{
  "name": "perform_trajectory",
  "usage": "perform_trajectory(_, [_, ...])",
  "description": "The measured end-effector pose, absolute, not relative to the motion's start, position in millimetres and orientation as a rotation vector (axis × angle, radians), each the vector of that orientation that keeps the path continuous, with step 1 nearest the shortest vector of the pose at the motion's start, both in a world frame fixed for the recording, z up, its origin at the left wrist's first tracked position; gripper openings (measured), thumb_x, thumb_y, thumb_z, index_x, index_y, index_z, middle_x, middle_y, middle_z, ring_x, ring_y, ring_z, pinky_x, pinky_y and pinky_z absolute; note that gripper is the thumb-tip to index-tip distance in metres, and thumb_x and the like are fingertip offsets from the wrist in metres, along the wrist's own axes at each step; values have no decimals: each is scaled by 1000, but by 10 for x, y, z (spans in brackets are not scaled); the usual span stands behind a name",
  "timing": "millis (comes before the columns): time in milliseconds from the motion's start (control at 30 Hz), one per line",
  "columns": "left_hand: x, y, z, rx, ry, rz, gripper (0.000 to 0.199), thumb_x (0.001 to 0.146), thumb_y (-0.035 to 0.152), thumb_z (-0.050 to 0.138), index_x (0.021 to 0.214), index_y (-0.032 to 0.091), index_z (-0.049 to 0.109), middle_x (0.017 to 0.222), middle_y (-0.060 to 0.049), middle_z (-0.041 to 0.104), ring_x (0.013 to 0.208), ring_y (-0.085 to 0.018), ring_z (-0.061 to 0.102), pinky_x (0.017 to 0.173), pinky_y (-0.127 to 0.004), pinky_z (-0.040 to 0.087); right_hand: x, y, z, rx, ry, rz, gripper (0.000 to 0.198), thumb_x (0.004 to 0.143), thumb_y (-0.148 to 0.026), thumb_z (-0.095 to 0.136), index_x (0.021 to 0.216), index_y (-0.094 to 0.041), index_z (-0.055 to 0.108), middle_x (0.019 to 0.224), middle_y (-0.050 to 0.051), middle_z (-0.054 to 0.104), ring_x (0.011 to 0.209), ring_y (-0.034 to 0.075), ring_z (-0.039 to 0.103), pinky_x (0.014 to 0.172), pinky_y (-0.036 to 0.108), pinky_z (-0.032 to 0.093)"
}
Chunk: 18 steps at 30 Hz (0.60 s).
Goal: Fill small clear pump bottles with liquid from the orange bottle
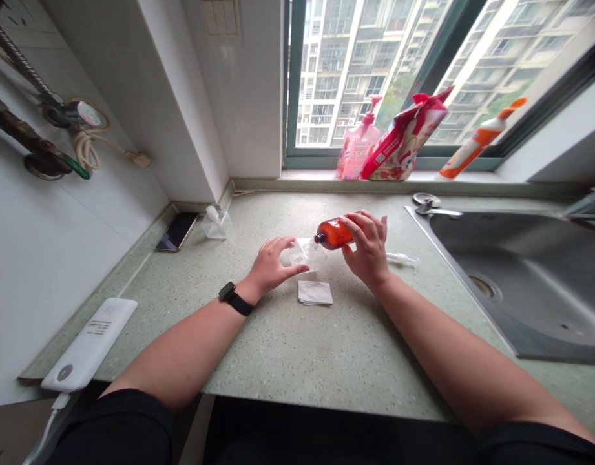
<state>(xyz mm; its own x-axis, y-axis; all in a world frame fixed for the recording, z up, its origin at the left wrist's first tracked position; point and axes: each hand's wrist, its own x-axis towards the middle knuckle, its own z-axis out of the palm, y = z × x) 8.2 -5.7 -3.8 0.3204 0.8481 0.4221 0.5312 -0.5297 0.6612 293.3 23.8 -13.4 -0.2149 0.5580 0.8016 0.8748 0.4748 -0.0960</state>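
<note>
My right hand [367,248] is wrapped round an amber bottle [333,234]. The bottle is tipped almost on its side, with its uncapped dark neck pointing left. Just below and left of that neck is a clear plastic container [313,254] on the counter. My left hand [276,263] curves round the container's left side, thumb in front and fingers behind. Whether liquid is flowing cannot be made out. A folded white tissue [315,292] lies on the near side of the container. Beyond my right wrist lies a clear and white plastic piece, perhaps a pump head [402,259].
A steel sink [534,278] is set in the counter at right. Back left are a phone [177,231] and a clear container with a white top [216,223]. A white power bank [90,344] lies front left. Pink pump bottle [359,148], red pouch [404,139] and orange-white bottle [474,147] line the windowsill.
</note>
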Motion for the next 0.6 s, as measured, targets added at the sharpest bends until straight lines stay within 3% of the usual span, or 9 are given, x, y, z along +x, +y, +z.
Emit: perform_trajectory(600, [88, -60, -28, 2191, 1219, 1064, 68, 83, 59, 91, 135, 25, 65, 124, -10, 76, 119, -32, 72, 106, -54, 56, 2930, 229, -118, -1162, -1904, -485, 77, 86, -7, 65, 154, -39, 50, 146, 7, 63, 149, 37, 51, 132, 76, 22])
